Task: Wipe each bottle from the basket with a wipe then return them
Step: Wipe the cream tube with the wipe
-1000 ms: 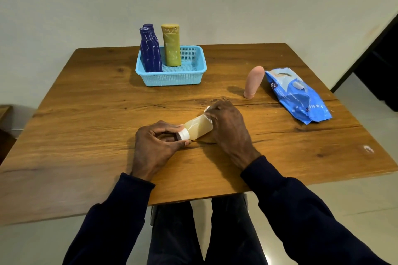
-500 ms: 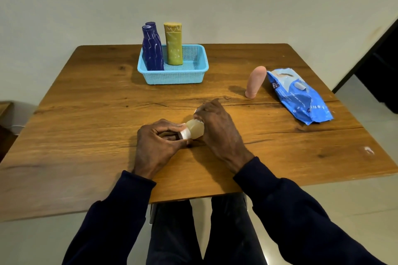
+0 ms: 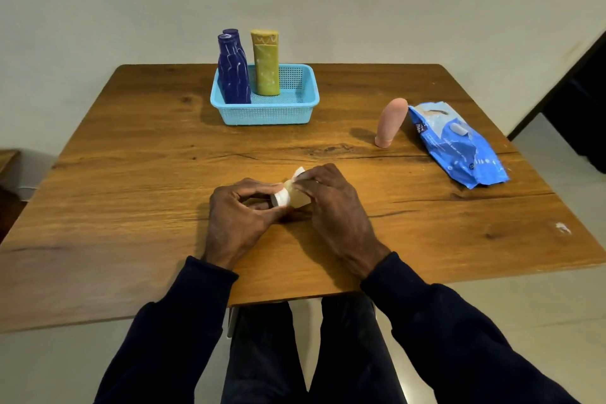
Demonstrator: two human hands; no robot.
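A small pale yellow bottle with a white cap lies on its side between my hands near the table's front middle. My left hand pinches its cap end. My right hand covers the bottle's body and holds a white wipe against it; most of the wipe is hidden under the fingers. At the back of the table stands a light blue basket holding two dark blue bottles and an olive yellow bottle, all upright.
A pink bottle stands upright on the table at the right, beside a blue pack of wipes lying flat. The wooden table ends just in front of my sleeves. A wall stands behind it.
My right hand has slid along the bottle toward the cap, covering more of the body. The left hand has stayed on the cap.
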